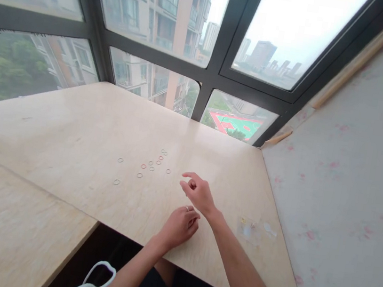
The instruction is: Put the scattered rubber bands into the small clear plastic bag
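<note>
Several thin small rings lie scattered on the pale marbled countertop (pixel 78 161), left of my hands. Two are reddish: a red ring (pixel 143 166) and another red ring (pixel 161 158); the others look greyish or greenish. Nearest to my right hand (pixel 200 193) is a brownish ring (pixel 168 171), just left of its fingertips. This hand hovers above the surface, thumb and index finger apart, other fingers curled, with nothing visible between them. Closer to the front edge, my left hand (pixel 179 227) rests with fingers curled in, a finger ring on it. Its palm is hidden.
Clear plastic bags (pixel 250 231) with small yellowish bits lie right of my right forearm. A flowered wall (pixel 340 197) bounds the right side; dark-framed windows (pixel 217 38) stand behind. A white cable loop (pixel 99 275) hangs below the front edge at left.
</note>
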Demonstrator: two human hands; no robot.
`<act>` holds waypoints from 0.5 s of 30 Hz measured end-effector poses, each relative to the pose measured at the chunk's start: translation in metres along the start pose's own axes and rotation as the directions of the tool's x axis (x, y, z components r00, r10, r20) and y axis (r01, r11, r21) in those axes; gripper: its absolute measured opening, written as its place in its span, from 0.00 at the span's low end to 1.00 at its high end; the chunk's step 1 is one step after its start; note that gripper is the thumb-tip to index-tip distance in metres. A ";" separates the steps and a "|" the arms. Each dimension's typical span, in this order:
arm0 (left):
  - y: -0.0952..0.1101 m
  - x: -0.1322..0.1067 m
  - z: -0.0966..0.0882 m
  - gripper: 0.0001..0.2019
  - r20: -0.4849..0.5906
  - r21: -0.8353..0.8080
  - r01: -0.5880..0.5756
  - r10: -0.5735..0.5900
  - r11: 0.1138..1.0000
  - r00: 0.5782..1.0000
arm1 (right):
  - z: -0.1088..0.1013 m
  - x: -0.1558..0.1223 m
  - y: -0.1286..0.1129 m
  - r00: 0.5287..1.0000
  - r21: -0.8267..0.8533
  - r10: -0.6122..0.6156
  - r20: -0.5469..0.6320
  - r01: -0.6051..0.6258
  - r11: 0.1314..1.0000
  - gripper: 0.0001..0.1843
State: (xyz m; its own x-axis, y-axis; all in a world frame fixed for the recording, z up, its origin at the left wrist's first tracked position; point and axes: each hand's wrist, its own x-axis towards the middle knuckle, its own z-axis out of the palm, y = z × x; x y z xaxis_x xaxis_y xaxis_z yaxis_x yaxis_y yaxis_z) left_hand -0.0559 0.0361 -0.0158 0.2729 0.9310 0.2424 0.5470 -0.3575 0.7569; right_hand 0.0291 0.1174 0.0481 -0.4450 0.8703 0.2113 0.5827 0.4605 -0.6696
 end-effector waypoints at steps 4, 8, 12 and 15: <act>-0.002 0.005 0.001 0.09 -0.033 -0.001 0.025 -0.025 1.000 0.999 | 0.030 0.057 -0.003 0.981 -0.241 -0.003 0.196 0.051 0.969 0.17; -0.001 0.008 0.003 0.08 -0.061 0.042 0.043 -0.040 0.998 0.997 | 0.059 0.087 -0.008 0.954 -0.328 -0.020 0.300 0.123 0.936 0.18; -0.002 0.008 0.004 0.08 -0.067 0.064 0.081 -0.076 0.995 0.995 | 0.083 0.106 -0.018 0.911 -0.392 -0.044 0.409 0.219 0.894 0.19; -0.003 0.007 0.005 0.06 -0.073 0.046 0.069 -0.065 0.997 0.995 | 0.094 0.116 -0.024 0.890 -0.446 -0.029 0.455 0.256 0.858 0.18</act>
State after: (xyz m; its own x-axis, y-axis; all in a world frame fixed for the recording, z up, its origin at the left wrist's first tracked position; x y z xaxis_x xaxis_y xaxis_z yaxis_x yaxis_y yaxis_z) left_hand -0.0519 0.0432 -0.0191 0.1783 0.9552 0.2361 0.6006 -0.2957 0.7428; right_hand -0.0999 0.1906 0.0217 -0.7222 0.6817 -0.1168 0.6893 0.6954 -0.2033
